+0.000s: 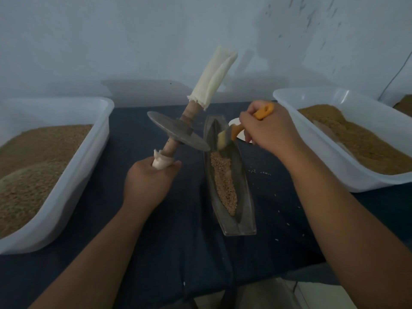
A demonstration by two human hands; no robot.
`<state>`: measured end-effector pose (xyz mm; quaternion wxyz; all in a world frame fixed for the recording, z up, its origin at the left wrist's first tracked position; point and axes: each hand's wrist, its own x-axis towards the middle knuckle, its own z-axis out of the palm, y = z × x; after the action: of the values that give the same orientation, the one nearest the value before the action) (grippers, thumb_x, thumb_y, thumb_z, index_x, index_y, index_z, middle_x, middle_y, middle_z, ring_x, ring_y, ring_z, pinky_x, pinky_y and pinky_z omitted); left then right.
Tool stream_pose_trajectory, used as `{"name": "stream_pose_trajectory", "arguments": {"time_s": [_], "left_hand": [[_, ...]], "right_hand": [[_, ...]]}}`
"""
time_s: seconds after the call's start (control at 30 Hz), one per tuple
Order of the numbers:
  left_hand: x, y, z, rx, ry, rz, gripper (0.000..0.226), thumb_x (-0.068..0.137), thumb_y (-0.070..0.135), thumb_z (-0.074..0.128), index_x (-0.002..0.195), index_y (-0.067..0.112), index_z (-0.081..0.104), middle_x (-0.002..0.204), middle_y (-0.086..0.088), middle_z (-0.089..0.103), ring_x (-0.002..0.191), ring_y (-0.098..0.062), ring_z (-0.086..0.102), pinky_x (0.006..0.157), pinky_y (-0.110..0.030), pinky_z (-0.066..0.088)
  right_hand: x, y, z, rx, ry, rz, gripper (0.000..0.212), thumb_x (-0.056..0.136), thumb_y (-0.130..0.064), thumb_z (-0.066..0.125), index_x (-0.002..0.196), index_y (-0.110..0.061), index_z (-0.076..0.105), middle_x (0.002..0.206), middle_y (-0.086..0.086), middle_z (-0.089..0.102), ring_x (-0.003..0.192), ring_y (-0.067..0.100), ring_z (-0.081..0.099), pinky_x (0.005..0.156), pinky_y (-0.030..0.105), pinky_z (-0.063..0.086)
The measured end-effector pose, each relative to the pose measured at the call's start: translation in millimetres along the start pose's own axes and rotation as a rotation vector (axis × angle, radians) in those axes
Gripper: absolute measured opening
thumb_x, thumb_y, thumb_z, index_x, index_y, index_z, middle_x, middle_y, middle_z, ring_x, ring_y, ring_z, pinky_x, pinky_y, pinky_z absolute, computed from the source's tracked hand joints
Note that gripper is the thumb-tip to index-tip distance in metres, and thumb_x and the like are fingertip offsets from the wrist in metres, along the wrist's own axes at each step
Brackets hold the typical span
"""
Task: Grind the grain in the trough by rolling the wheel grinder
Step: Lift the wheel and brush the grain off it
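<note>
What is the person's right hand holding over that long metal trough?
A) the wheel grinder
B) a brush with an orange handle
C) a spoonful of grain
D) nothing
B: the right hand grips an orange-handled brush, its bristles down in the trough, while the left hand holds the wheel grinder up off it.

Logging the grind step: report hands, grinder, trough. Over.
Left hand grips wheel grinder by wrapped handle, wheel off trough. Right hand holds brush, bristles in trough's far end. Grain lies in near half. Brush blocks rolling.
</note>
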<state>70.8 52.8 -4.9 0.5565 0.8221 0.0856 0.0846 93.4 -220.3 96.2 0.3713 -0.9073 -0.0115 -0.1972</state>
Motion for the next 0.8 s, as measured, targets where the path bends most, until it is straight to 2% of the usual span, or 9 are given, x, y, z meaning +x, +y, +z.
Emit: {"name": "stream_pose_trajectory", "arguments": {"time_s": [0.07,0.2,0.27,0.33,0.4,0.47,0.57,0.67,0.8], "left_hand": [[0.1,-0.3,-0.9,-0.005,-0.002,-0.003,0.030,0.072,0.061,0.076,0.069,0.033,0.065,0.051,0.010,0.056,0.044,-0.001,0.050,0.056,-0.035,0.043],[0.6,-0.9,-1.7,-0.003,0.006,-0.003,0.033,0.069,0.064,0.074,0.069,0.033,0.065,0.051,0.010,0.056,0.044,-0.001,0.050,0.056,-0.034,0.042],[0.8,-1.2,-1.5,0.000,0.007,-0.007,0.031,0.068,0.065,0.073,0.071,0.035,0.066,0.051,0.010,0.057,0.044,-0.002,0.051,0.055,-0.033,0.042],[0.6,-1.0,-0.9,0.009,0.008,-0.010,0.029,0.068,0.065,0.072,0.072,0.037,0.067,0.052,0.010,0.058,0.044,-0.001,0.053,0.054,-0.032,0.042],[0.4,-1.0,-0.2,0.020,0.016,-0.008,0.028,0.069,0.065,0.073,0.070,0.038,0.068,0.052,0.011,0.059,0.044,0.000,0.053,0.055,-0.032,0.043],[0.1,-0.8,0.0,0.022,0.017,-0.012,0.028,0.067,0.067,0.073,0.070,0.040,0.068,0.052,0.011,0.059,0.044,0.000,0.053,0.055,-0.031,0.043],[0.2,-1.3,-0.2,0.025,0.015,-0.004,0.030,0.066,0.069,0.073,0.072,0.040,0.068,0.053,0.012,0.060,0.045,0.000,0.053,0.056,-0.030,0.042],[-0.5,1.2,-0.8,0.035,0.013,0.014,0.029,0.065,0.070,0.071,0.075,0.043,0.070,0.055,0.013,0.062,0.050,-0.003,0.055,0.059,-0.033,0.045],[-4.1,2.9,-1.9,0.075,-0.003,0.021,0.027,0.065,0.072,0.069,0.077,0.047,0.070,0.057,0.015,0.064,0.050,-0.003,0.058,0.057,-0.031,0.042]], "right_hand": [[-0.5,0.6,7.8,-0.034,-0.026,0.006,0.026,0.096,-0.037,0.058,0.078,-0.020,0.064,0.062,-0.004,0.072,0.054,0.008,0.066,0.057,0.030,0.051],[-7.0,2.2,8.3,-0.122,-0.202,0.026,0.028,0.097,-0.041,0.061,0.077,-0.022,0.064,0.062,-0.003,0.072,0.047,0.009,0.065,0.051,0.031,0.053],[-10.5,-0.8,-7.7,-0.067,-0.156,0.001,0.024,0.096,-0.040,0.069,0.077,-0.024,0.068,0.063,-0.004,0.073,0.049,0.012,0.068,0.048,0.031,0.057],[-18.2,-6.3,-25.5,0.034,-0.058,-0.016,0.027,0.092,-0.045,0.076,0.075,-0.026,0.070,0.062,-0.003,0.073,0.048,0.013,0.068,0.043,0.025,0.054],[-27.3,-11.4,-38.2,0.074,0.048,-0.048,0.034,0.092,-0.050,0.074,0.071,-0.024,0.068,0.058,0.000,0.070,0.043,0.018,0.063,0.039,0.022,0.048],[-33.7,-14.1,-43.8,0.136,0.061,-0.056,0.036,0.095,-0.044,0.067,0.069,-0.019,0.065,0.053,0.003,0.065,0.038,0.023,0.054,0.037,0.024,0.041],[-39.7,-12.5,-44.6,0.241,-0.166,0.008,0.030,0.094,-0.029,0.061,0.069,-0.014,0.065,0.048,0.009,0.057,0.035,0.020,0.041,0.036,0.022,0.032],[-43.5,-6.9,-35.7,0.181,-0.441,0.052,0.030,0.094,-0.031,0.060,0.068,-0.018,0.066,0.048,0.005,0.055,0.035,0.016,0.041,0.037,0.021,0.033],[-36.0,0.1,-12.4,0.080,-0.344,0.058,0.029,0.096,-0.027,0.060,0.069,-0.016,0.064,0.051,0.008,0.062,0.038,0.018,0.048,0.039,0.025,0.038]]}}
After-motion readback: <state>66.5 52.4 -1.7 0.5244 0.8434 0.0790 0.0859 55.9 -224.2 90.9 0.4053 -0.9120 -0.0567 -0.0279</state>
